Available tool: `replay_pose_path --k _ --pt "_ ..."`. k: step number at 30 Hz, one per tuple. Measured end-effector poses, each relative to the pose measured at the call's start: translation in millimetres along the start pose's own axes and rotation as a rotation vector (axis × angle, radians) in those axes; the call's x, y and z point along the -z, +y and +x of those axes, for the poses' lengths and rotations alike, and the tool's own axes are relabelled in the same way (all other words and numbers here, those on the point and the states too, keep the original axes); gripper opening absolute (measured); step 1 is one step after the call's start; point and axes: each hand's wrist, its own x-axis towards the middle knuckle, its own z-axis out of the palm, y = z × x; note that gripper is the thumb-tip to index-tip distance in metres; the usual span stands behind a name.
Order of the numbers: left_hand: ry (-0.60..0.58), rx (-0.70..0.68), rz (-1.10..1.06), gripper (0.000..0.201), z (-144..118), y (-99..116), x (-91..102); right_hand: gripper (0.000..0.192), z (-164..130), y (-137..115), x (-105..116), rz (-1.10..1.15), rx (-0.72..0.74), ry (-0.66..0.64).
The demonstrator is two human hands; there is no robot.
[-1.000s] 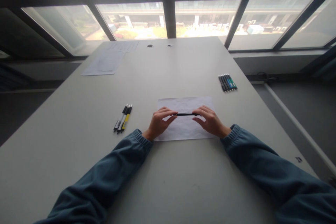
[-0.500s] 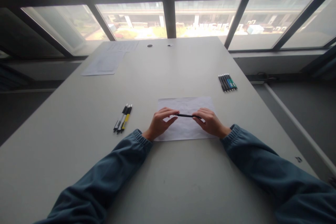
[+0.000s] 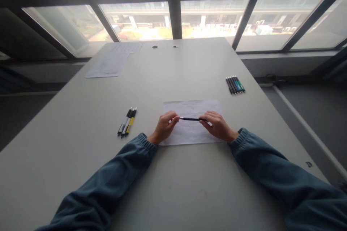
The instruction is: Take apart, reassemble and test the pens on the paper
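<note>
We are holding a thin black pen [image 3: 191,119] level between our two hands, just above a white sheet of paper [image 3: 189,135] lying on the grey table [image 3: 173,187]. Our right hand [image 3: 217,126] is pinching the pen's right end between thumb and fingertips, closed on it. Our left hand [image 3: 164,127] is curling its fingers at the pen's pale left tip, touching it; we cannot tell whether it is gripping. The pen is spanning the gap between both hands.
</note>
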Motion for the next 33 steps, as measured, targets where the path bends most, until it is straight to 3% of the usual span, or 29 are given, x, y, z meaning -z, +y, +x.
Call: replay_pose_path --k 12,23,26,31,33 --pt "-0.013 -0.071 -0.018 0.020 -0.8 -1.2 -1.5 0.010 -0.3 0.1 0.9 -0.014 0.015 -0.007" --pt "0.031 -0.156 -0.010 0.006 1.4 4.2 -2.1 0.012 -0.9 0.0 1.3 -0.006 0.006 -0.009" --pt "0.022 -0.174 -0.021 0.010 1.4 1.1 -3.0 0.011 -1.4 0.3 0.5 -0.004 0.001 -0.010" --pt "0.021 -0.157 -0.048 0.050 1.8 -1.3 -3.5 0.011 -1.1 0.0 0.0 -0.004 -0.008 -0.011" --pt "0.025 -0.117 -0.067 0.050 1.8 -0.5 -3.1 0.011 -0.7 -0.6 0.5 -0.001 -0.006 -0.010"
